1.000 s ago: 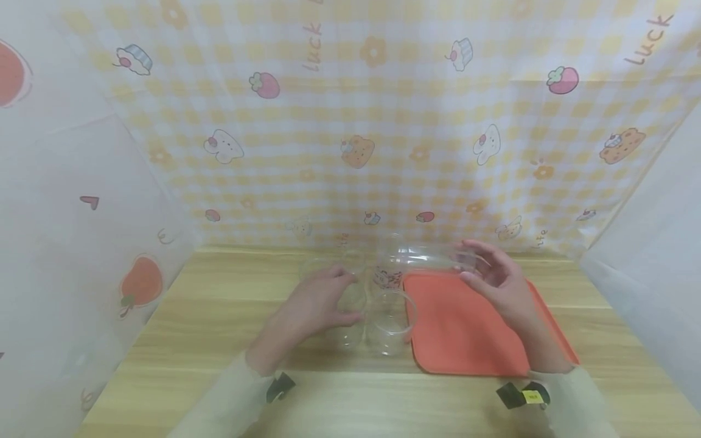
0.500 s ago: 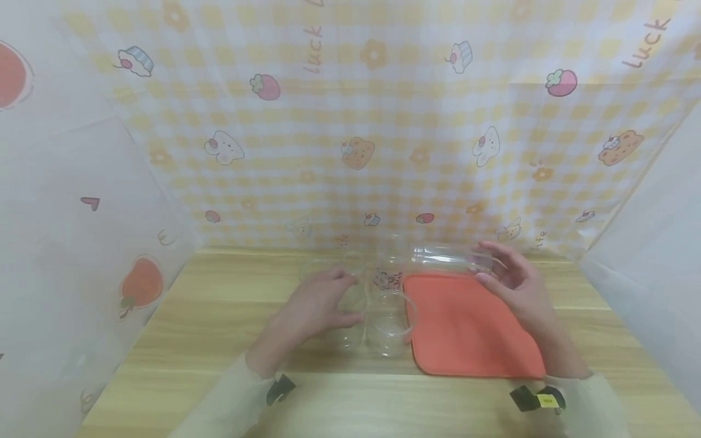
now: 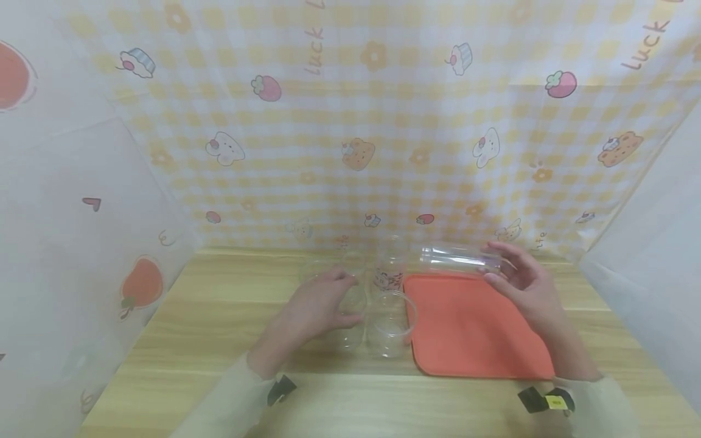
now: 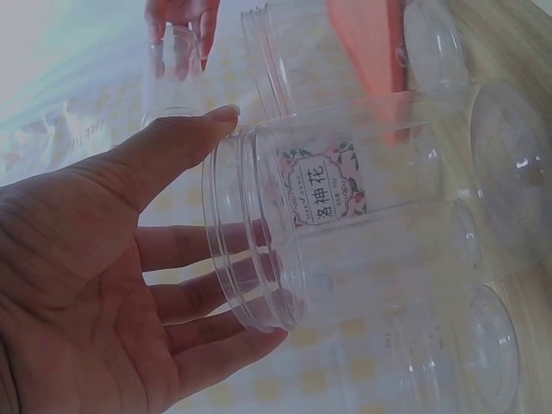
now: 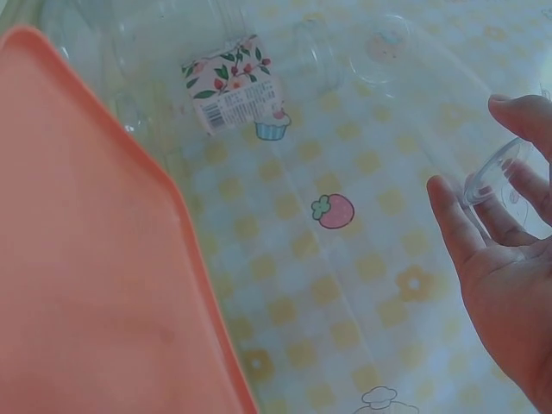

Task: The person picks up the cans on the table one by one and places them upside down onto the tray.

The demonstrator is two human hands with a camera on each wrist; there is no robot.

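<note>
My left hand [image 3: 320, 304] holds a clear plastic jar [image 4: 371, 259] by its rim, the thumb on one side and the fingers on the other. The jar stands upright on the table. A pink floral label [image 4: 323, 183] shows on it or through it; I cannot tell which. At the back right, my right hand [image 3: 526, 286] grips one end of a clear plastic cylinder [image 3: 457, 259], likely another jar. It lies roughly level in the air near the tray's far edge. Beside my left hand stands another clear jar [image 3: 386, 340] with a round open rim.
An orange tray [image 3: 476, 328] lies on the wooden table [image 3: 219, 340], right of the jars. Several clear jars crowd the middle; one at the back bears a floral label [image 3: 387, 280]. A yellow checked cloth [image 3: 306, 121] hangs behind the table.
My right hand has moved to the right with the clear cylinder, away from the cluster of jars. My left hand has stayed in place on its jar.
</note>
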